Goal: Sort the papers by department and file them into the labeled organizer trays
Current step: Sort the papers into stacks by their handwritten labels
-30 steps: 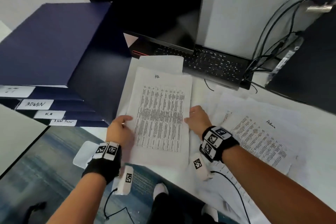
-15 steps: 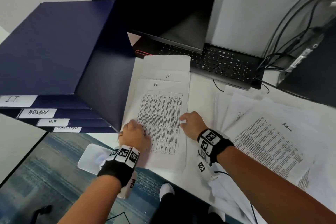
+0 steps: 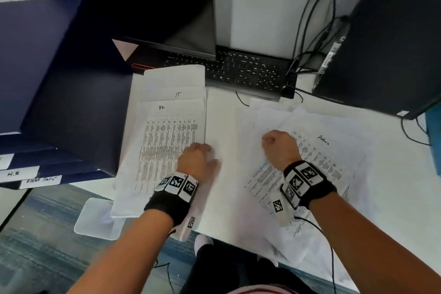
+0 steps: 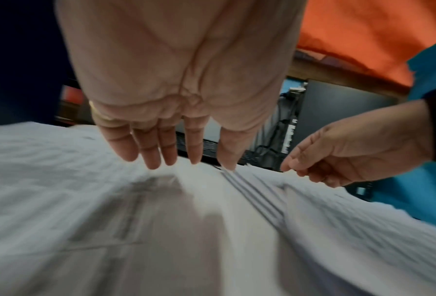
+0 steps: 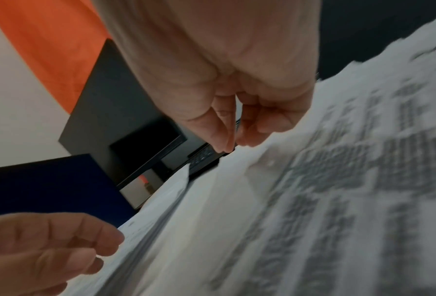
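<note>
A squared stack with a sheet marked HR (image 3: 167, 141) on top lies left of centre, and a sheet marked IT (image 3: 177, 95) shows above it. My left hand (image 3: 205, 153) rests at the stack's right edge with its fingers (image 4: 158, 158) nearly straight and tips on the paper. Navy organizer trays (image 3: 59, 93) with white labels (image 3: 14, 173) stand at the left. My right hand (image 3: 269, 141) is on the loose pile (image 3: 274, 117) by the Admin sheet (image 3: 319, 157). Its thumb and forefinger (image 5: 222, 138) meet at a paper edge, and a pinched sheet cannot be made out.
A black keyboard (image 3: 245, 69) lies behind the papers under a dark monitor (image 3: 143, 7). A computer tower (image 3: 393, 43) with hanging cables (image 3: 310, 31) stands at the back right. A clear plastic piece (image 3: 95, 219) juts past the table's front left edge.
My right hand left the HR stack and moved right onto the loose pile. My left hand shifted from the stack's left side to its right edge.
</note>
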The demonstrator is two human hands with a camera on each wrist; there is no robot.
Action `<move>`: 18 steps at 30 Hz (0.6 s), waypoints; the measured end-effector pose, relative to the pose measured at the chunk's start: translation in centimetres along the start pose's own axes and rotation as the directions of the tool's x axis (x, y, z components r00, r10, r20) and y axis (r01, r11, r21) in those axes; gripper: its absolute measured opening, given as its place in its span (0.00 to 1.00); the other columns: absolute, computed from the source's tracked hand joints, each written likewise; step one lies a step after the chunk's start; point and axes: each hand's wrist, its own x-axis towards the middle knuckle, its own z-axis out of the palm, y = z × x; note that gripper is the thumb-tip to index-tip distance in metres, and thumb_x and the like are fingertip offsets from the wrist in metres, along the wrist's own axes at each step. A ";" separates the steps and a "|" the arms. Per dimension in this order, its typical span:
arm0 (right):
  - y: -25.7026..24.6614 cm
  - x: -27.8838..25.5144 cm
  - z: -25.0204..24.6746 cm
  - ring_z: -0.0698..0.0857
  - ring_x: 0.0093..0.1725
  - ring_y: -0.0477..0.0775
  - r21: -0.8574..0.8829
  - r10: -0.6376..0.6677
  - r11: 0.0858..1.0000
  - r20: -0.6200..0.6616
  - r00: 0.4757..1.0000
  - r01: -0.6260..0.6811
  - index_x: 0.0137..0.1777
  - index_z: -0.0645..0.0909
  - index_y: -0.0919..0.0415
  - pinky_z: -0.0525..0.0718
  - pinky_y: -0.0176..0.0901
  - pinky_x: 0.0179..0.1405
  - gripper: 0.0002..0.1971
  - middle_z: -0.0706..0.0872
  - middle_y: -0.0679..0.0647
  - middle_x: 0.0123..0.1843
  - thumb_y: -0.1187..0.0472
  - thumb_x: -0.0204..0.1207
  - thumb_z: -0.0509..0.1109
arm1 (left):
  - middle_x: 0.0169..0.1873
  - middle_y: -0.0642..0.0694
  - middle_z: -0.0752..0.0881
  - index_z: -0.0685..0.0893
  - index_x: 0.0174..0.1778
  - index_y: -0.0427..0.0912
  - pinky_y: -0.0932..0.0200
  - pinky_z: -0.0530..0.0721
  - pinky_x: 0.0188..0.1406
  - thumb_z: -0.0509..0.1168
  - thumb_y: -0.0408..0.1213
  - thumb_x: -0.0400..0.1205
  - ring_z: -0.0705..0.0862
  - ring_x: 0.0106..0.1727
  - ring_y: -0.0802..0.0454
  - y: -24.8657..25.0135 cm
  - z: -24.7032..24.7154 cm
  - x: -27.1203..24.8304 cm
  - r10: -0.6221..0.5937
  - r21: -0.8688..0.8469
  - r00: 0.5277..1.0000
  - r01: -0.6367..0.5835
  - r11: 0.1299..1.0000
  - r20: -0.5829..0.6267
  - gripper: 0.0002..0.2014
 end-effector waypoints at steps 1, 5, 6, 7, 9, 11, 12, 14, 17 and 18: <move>1.2 0.0 -0.8 0.83 0.58 0.63 -0.089 0.025 0.996 -0.018 1.000 -0.027 0.58 0.84 0.62 0.83 0.50 0.58 0.14 0.87 0.61 0.58 0.62 0.81 0.59 | 0.67 0.41 0.77 0.78 0.66 0.44 0.51 0.77 0.65 0.63 0.45 0.80 0.78 0.66 0.42 1.4 0.9 -0.1 0.042 -0.014 0.999 -0.042 0.999 0.028 0.19; 5.8 -0.9 -3.2 0.71 0.68 0.63 -0.341 0.222 0.914 -0.032 0.975 -0.219 0.67 0.76 0.48 0.72 0.61 0.65 0.20 0.75 0.57 0.68 0.57 0.75 0.63 | 0.58 0.40 0.80 0.78 0.63 0.40 0.46 0.81 0.60 0.62 0.45 0.80 0.80 0.60 0.40 5.7 4.2 -0.6 0.113 0.032 0.984 -0.119 0.992 0.136 0.18; 7.0 -1.0 -3.6 0.69 0.71 0.64 -0.361 0.242 0.906 0.009 0.970 -0.223 0.70 0.72 0.46 0.70 0.64 0.67 0.24 0.71 0.57 0.72 0.56 0.73 0.65 | 0.57 0.40 0.80 0.77 0.64 0.40 0.46 0.81 0.60 0.62 0.45 0.80 0.80 0.60 0.41 6.4 4.9 -0.7 0.097 0.040 0.983 -0.104 0.994 0.157 0.18; 8.0 -1.2 -3.8 0.67 0.73 0.64 -0.353 0.242 0.912 0.056 0.969 -0.208 0.73 0.69 0.45 0.69 0.66 0.68 0.28 0.68 0.56 0.75 0.54 0.72 0.66 | 0.58 0.40 0.79 0.75 0.65 0.41 0.47 0.81 0.60 0.63 0.44 0.80 0.80 0.60 0.41 6.8 5.3 -0.7 0.075 0.037 0.982 -0.082 0.996 0.172 0.19; 9.7 -1.4 -4.2 0.63 0.77 0.63 -0.320 0.203 0.935 0.134 0.970 -0.151 0.78 0.64 0.44 0.67 0.67 0.71 0.32 0.63 0.54 0.80 0.50 0.73 0.68 | 0.59 0.42 0.79 0.74 0.67 0.43 0.51 0.80 0.59 0.64 0.40 0.78 0.80 0.59 0.43 7.2 6.0 -0.7 0.057 0.024 0.983 -0.062 0.998 0.173 0.21; 10.8 -1.5 -4.6 0.61 0.79 0.62 -0.302 0.157 0.948 0.178 0.971 -0.098 0.79 0.62 0.43 0.65 0.65 0.73 0.35 0.61 0.51 0.82 0.49 0.72 0.69 | 0.56 0.42 0.80 0.76 0.63 0.42 0.56 0.78 0.50 0.62 0.36 0.77 0.81 0.54 0.45 7.4 6.3 -0.6 0.072 0.024 0.986 -0.076 0.997 0.149 0.17; 11.3 -1.5 -4.8 0.61 0.79 0.61 -0.280 0.147 0.956 0.190 0.971 -0.090 0.79 0.63 0.43 0.65 0.64 0.75 0.35 0.61 0.50 0.82 0.50 0.72 0.70 | 0.53 0.42 0.81 0.78 0.60 0.41 0.58 0.76 0.45 0.62 0.35 0.77 0.80 0.51 0.46 7.5 6.3 -0.8 0.085 0.024 0.987 -0.089 0.996 0.139 0.15; 12.0 -1.4 -5.2 0.63 0.78 0.58 -0.185 0.134 0.978 0.195 0.972 -0.097 0.78 0.66 0.43 0.66 0.61 0.76 0.34 0.63 0.49 0.82 0.51 0.72 0.71 | 0.51 0.42 0.83 0.80 0.57 0.41 0.59 0.75 0.44 0.62 0.33 0.79 0.80 0.48 0.47 7.7 6.4 -1.2 0.143 -0.016 0.983 -0.143 0.990 0.111 0.11; 12.8 -1.3 -6.1 0.67 0.76 0.59 -0.077 0.179 0.981 0.033 0.983 -0.176 0.78 0.64 0.47 0.69 0.59 0.74 0.35 0.66 0.52 0.79 0.51 0.71 0.73 | 0.47 0.45 0.86 0.84 0.50 0.40 0.65 0.78 0.46 0.62 0.30 0.81 0.84 0.47 0.49 7.1 6.7 -2.1 0.284 -0.177 0.958 -0.275 0.945 0.029 0.07; 13.1 -1.4 -6.6 0.67 0.76 0.60 -0.064 0.213 0.975 -0.044 0.976 -0.215 0.80 0.61 0.49 0.69 0.60 0.73 0.38 0.65 0.54 0.79 0.51 0.71 0.73 | 0.45 0.48 0.87 0.85 0.46 0.40 0.67 0.79 0.44 0.62 0.28 0.81 0.84 0.44 0.52 6.6 6.8 -2.5 0.320 -0.226 0.947 -0.309 0.924 0.009 0.07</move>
